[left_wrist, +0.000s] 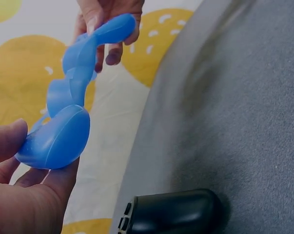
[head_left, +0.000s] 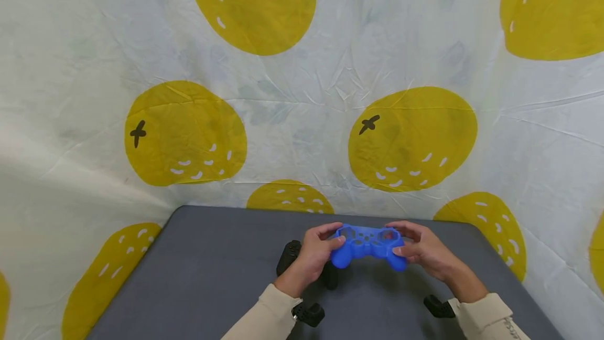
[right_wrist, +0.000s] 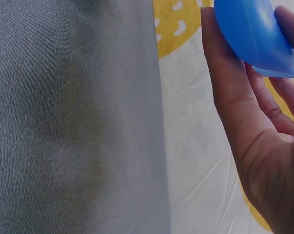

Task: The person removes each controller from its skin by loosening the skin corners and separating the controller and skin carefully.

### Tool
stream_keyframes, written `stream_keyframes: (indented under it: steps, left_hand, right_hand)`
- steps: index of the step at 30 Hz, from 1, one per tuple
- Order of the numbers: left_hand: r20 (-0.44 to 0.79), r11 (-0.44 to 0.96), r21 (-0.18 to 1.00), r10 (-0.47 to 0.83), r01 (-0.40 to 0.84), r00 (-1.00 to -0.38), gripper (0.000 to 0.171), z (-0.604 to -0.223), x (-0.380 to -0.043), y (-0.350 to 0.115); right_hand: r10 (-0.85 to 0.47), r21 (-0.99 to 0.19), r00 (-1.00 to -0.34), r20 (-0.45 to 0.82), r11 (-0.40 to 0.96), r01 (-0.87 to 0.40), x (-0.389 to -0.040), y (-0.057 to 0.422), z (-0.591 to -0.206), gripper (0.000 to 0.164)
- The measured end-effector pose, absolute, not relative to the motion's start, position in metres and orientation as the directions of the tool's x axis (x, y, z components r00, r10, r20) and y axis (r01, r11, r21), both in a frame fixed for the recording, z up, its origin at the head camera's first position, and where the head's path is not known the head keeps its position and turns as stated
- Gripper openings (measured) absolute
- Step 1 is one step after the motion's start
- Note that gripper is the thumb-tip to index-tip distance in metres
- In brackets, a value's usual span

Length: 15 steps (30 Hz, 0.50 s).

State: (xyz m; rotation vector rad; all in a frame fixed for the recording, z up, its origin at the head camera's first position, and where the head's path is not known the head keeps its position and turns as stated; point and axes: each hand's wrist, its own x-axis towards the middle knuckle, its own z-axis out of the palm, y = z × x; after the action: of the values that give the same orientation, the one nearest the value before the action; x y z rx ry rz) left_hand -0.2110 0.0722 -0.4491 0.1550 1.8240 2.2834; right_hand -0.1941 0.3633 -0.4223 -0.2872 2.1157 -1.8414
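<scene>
Both hands hold up a blue controller skin, a soft-looking shell with openings for sticks and buttons. My left hand pinches its left grip, thumb on the front and fingers behind. At the other end, my right hand pinches the right grip in a similar way. The left wrist view shows the skin edge-on, raised above the table. In the right wrist view only one rounded grip of the skin appears. A black game controller lies on the table below my left hand, which partly hides it.
The dark grey table reaches back to a white cloth printed with yellow fruit shapes, hanging behind and at the sides. Black wrist-worn devices, one at the left wrist and one at the right wrist, hang over the table.
</scene>
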Motion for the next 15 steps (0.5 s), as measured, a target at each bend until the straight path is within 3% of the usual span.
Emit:
stream_keyframes:
  steps: [15]
  left_hand:
    - [-0.008, -0.19, 0.98, 0.222, -0.052, -0.975, 0.039, -0.453, -0.207, 0.088]
  right_hand:
    - [-0.337, -0.985, -0.935, -0.106, 0.161, 0.054, -0.191, 0.379, -0.425, 0.047]
